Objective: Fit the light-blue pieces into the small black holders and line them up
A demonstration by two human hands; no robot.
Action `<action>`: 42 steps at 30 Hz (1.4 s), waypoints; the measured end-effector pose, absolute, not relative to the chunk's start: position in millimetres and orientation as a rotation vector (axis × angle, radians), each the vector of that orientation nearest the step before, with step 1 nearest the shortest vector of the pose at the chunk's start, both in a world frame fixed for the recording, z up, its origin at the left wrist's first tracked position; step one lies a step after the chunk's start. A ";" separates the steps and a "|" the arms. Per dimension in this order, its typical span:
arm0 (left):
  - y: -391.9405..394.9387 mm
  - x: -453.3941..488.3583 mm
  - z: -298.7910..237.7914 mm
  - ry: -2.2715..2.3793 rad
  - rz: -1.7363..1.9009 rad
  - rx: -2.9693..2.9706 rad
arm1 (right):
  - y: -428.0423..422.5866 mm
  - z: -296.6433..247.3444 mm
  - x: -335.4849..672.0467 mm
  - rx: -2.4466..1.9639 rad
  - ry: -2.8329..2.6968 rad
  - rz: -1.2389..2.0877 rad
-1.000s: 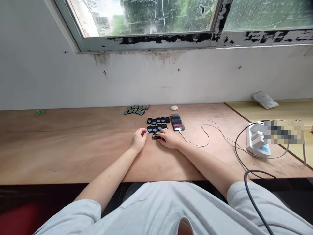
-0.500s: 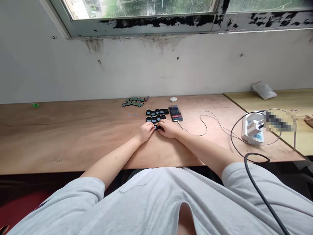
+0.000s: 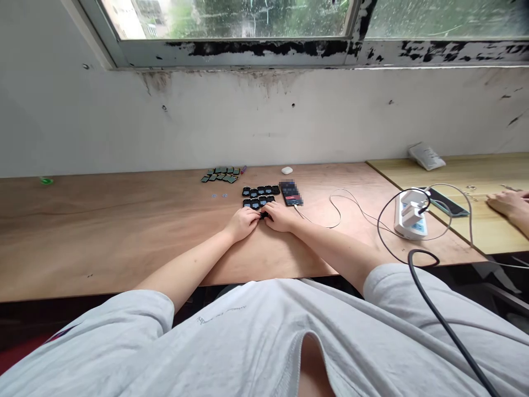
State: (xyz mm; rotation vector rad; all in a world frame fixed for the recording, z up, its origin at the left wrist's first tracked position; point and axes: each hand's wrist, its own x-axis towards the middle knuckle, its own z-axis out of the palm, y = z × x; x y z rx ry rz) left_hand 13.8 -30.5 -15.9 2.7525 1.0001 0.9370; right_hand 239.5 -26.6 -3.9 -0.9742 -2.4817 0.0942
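Note:
Both hands meet near the middle of the table, with a small black piece [image 3: 263,215] between their fingertips. It looks like the black pieces lying in front of it, though fingers cover most of it. My left hand [image 3: 243,224] is closed on its left side, and my right hand [image 3: 280,217] is closed on its right side. Just beyond lie two rows of flat black pieces [image 3: 253,193] with grey-blue faces; the right hand partly covers the nearer row. Two tiny light bits [image 3: 219,196] lie to the left of the rows.
Green board-like squares [image 3: 221,174] lie by the wall beside a purple stick [image 3: 243,169]. A phone [image 3: 291,193] on a white cable and a white case [image 3: 286,171] sit right of the rows. Further right are a power strip [image 3: 410,215], a second phone [image 3: 448,202] and another person's hand [image 3: 510,205].
The view has shifted slightly to the right, showing more of the other person's hand and the second phone. My two hands stay together on the small black piece.

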 end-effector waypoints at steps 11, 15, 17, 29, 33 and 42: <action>-39.8 13.8 -11.5 1.059 0.851 2.746 | -24.2 -6.5 240.9 -0.997 -2.475 0.137; -41.7 14.5 -10.6 1.128 0.874 2.779 | -23.6 -7.5 240.6 -0.979 -2.464 0.118; -41.1 15.3 -10.8 1.153 0.858 2.778 | -23.9 -7.0 240.2 -0.985 -2.458 0.110; -30.0 14.5 -16.9 1.092 0.820 2.742 | -24.4 -5.4 239.9 -1.009 -2.459 0.105; -31.7 15.1 -16.0 1.106 0.796 2.750 | -27.4 -3.7 238.8 -1.016 -2.429 0.085; -40.4 5.5 -9.1 1.402 1.011 2.688 | -41.3 5.0 236.8 -1.552 -2.154 -0.086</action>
